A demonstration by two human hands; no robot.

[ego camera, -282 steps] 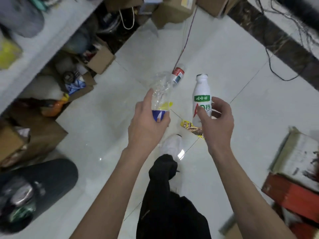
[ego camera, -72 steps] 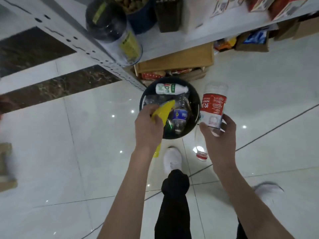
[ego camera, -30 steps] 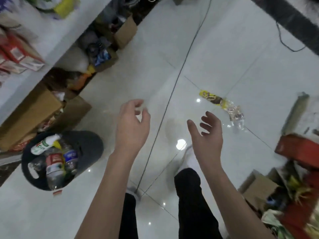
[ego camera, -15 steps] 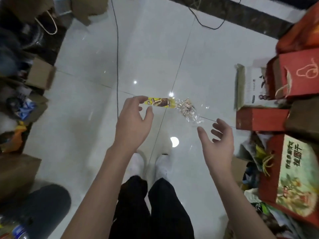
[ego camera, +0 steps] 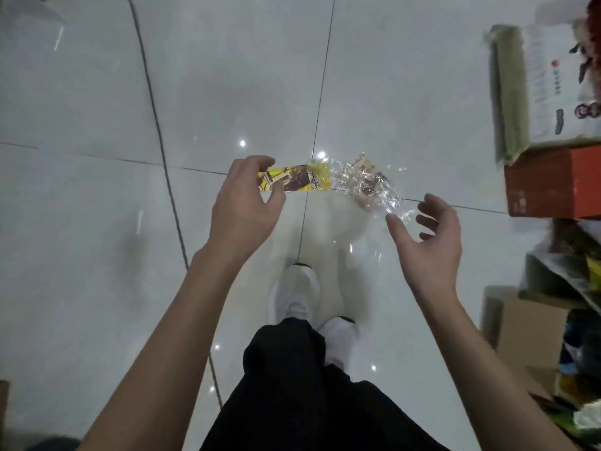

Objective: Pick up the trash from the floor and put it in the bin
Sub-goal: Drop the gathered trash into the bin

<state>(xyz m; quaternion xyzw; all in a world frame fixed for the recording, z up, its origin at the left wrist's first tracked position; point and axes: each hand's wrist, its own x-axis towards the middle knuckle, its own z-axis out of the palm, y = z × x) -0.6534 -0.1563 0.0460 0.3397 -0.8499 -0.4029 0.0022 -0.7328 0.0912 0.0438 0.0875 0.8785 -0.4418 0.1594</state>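
A yellow and brown snack wrapper point(ego camera: 297, 179) lies flat on the white floor tiles. Touching its right end is a crumpled clear plastic wrapper point(ego camera: 367, 183). My left hand point(ego camera: 244, 206) hovers over the yellow wrapper's left end with fingers curled apart, holding nothing. My right hand point(ego camera: 429, 236) is spread open just right of and below the clear wrapper, its thumb tip close to the plastic. The bin is out of view except perhaps a dark sliver at the bottom left corner.
A dark cable point(ego camera: 162, 164) runs down the floor left of my left arm. A red box point(ego camera: 553, 180) and a white carton point(ego camera: 536, 89) stand at the right, with more boxes and packaging point(ego camera: 553, 336) below them. My white shoes point(ego camera: 296, 297) stand under the trash.
The view has closed in on the two wrappers. Both hands have dropped nearer to them, the left over the yellow wrapper, the right beside the clear one. The bin has left the frame.
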